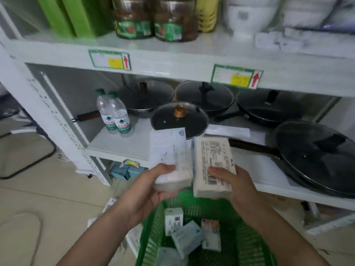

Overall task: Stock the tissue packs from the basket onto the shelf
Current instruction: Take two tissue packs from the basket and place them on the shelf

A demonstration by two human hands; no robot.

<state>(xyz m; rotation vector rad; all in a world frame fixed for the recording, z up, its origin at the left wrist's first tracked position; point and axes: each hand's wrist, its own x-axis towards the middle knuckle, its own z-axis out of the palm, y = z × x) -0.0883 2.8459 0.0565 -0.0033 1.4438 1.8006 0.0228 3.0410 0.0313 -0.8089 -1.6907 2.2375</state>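
My left hand (151, 187) grips a white tissue pack (170, 154) by its near end, held upright above the basket. Beside it, my right hand (232, 183) grips a second white tissue pack (213, 164) with its printed label and barcode facing me. Both packs hover just in front of the white shelf (119, 148), at its front edge. Below my hands sits the green plastic basket (244, 237) with several smaller tissue packs (187, 239) lying loose inside.
Black lidded pans (180, 118) fill the shelf's middle and right, one large pan (315, 156) at the right front. Two water bottles (115, 114) stand at the left. Bare shelf lies in front of the bottles. Jars (151, 18) stand on the upper shelf. Blue boxes (124, 170) sit underneath.
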